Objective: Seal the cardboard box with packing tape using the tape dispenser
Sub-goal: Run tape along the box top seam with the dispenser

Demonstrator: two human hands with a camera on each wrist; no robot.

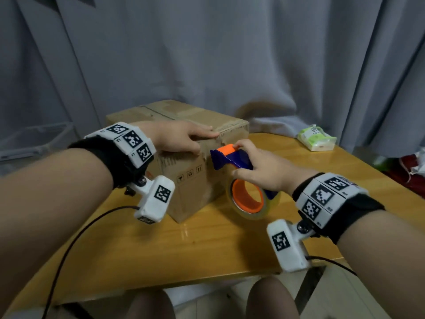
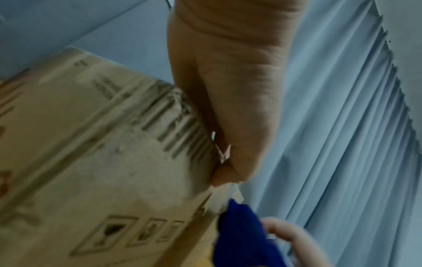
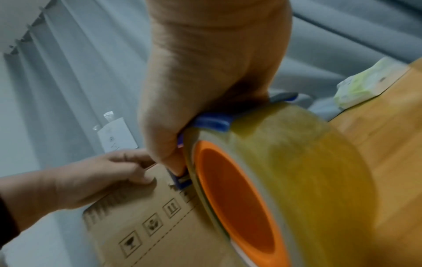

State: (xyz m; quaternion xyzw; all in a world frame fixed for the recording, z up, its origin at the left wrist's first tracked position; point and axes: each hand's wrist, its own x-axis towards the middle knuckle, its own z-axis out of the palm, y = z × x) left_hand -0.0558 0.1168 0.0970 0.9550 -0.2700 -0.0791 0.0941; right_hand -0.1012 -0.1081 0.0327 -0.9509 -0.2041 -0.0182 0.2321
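A brown cardboard box [image 1: 184, 185] stands on the wooden table [image 1: 207, 245], flaps closed. My left hand [image 1: 181, 138] lies over its near top corner, fingers along the top edge and thumb on the side [image 2: 226, 173]. My right hand [image 1: 259, 171] grips a blue tape dispenser [image 1: 230, 158] with an orange roller and a roll of clear tape on an orange core [image 1: 248, 199]. The dispenser's front end meets the box's upper right corner just below the left fingers [image 3: 128, 168]. In the right wrist view the roll [image 3: 285, 171] fills the foreground beside the box's printed side [image 3: 146, 225].
A green and white tissue pack [image 1: 316, 138] lies at the table's far right. Grey curtains [image 1: 207, 54] hang close behind the box. A clear plastic bin [image 1: 34, 141] sits to the left. Cables trail from both wrist cameras over the table's near edge.
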